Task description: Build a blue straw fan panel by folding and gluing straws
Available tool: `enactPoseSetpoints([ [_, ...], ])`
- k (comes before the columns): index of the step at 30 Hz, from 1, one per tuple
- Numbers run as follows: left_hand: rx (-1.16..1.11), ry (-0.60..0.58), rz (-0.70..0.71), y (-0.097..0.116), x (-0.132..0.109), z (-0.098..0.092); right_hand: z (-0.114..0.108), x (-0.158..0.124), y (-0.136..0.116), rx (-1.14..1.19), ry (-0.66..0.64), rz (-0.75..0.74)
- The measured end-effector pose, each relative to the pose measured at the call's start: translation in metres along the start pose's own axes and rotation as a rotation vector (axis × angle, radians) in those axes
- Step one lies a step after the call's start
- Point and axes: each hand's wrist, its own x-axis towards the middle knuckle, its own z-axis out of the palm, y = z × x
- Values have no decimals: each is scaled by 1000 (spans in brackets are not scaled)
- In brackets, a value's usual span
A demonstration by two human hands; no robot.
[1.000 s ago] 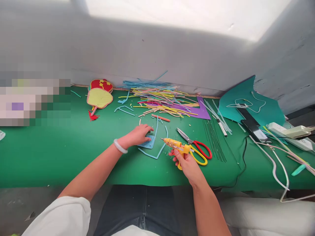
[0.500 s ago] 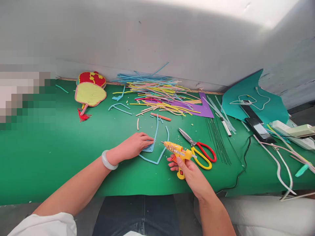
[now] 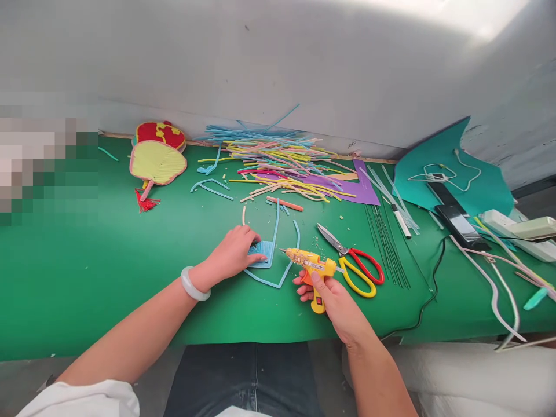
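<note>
My left hand point(image 3: 237, 252) is at the left edge of a blue panel point(image 3: 266, 258) made of pipe cleaners laid side by side, thumb across its face and fingers curled at its far edge. One blue strip sticks up from the panel's right side. My right hand point(image 3: 332, 298) grips a yellow hot glue gun point(image 3: 313, 266), a finger by its orange trigger. The gun's nozzle points left, a short gap from the panel. Around the panel's lower right lies a bent blue pipe cleaner point(image 3: 292, 263). Scissors point(image 3: 351, 258) with red and yellow handles lie open right of the gun.
Behind my hands lies a heap of coloured pipe cleaners point(image 3: 278, 153) on purple sheet point(image 3: 362, 191). Finished fan-shaped pieces point(image 3: 158, 162) are at the back left. Green wires point(image 3: 386, 249), a marker point(image 3: 400, 221), a phone point(image 3: 461, 226), a power strip point(image 3: 521, 234) and a black cable point(image 3: 423, 313) lie right.
My left hand has shifted slightly left and its fingers have come off the panel's face, so more blue shows. The glue gun has moved slightly left in my right hand.
</note>
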Motion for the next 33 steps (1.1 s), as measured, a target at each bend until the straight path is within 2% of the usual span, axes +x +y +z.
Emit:
enactPoseSetpoints([
  [6,-26,9,11,1,-1,6,7,-2,-1,29,28,-24],
  [11,-144,-5,-61,7,-3,5,10,-6,1,26,42,-30],
  [18,-454,-79,-182,13,-4,2,11,-12,-2,18,70,-77],
  [26,-724,-161,-213,15,-5,-15,10,-16,-1,52,66,-129],
  [33,-932,-285,-238,16,-7,-20,8,-18,-4,46,25,-143],
])
